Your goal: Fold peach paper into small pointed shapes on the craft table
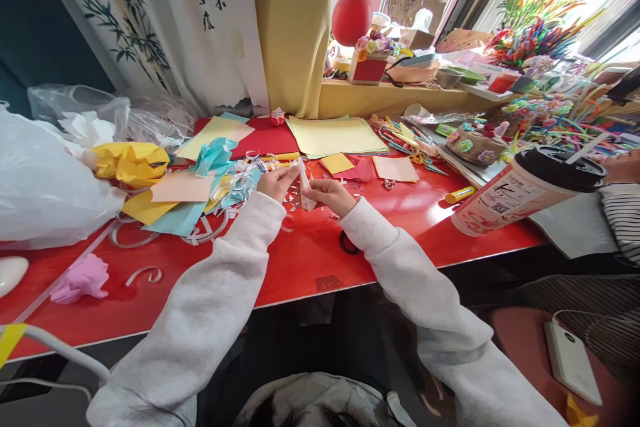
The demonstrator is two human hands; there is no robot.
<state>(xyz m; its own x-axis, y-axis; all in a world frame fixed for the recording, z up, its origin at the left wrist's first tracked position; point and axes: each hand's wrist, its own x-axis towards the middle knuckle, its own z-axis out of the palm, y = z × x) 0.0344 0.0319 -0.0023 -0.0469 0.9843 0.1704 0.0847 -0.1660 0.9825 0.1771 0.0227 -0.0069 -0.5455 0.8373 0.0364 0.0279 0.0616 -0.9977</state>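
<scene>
Over the middle of the red table, a narrow folded piece of pale paper point(304, 181) is held between my two hands. My left hand point(278, 183) pinches its upper part, while my right hand point(331, 195) grips the lower right side. Curled paper scraps point(245, 180) lie just left of my left hand. A small yellow paper square point(337, 163) and a pale pink square point(395, 169) rest beyond my right hand. Part of a black ring-shaped handle point(349, 243) shows beside my right sleeve.
On the red table point(300, 280), a large cup point(525, 190) with a straw stands at the right, near another person's striped sleeve point(620, 217). White plastic bags point(50, 180) and a yellow crumpled paper point(131, 163) are at the left. Pink crumpled paper point(81, 278) lies nearer.
</scene>
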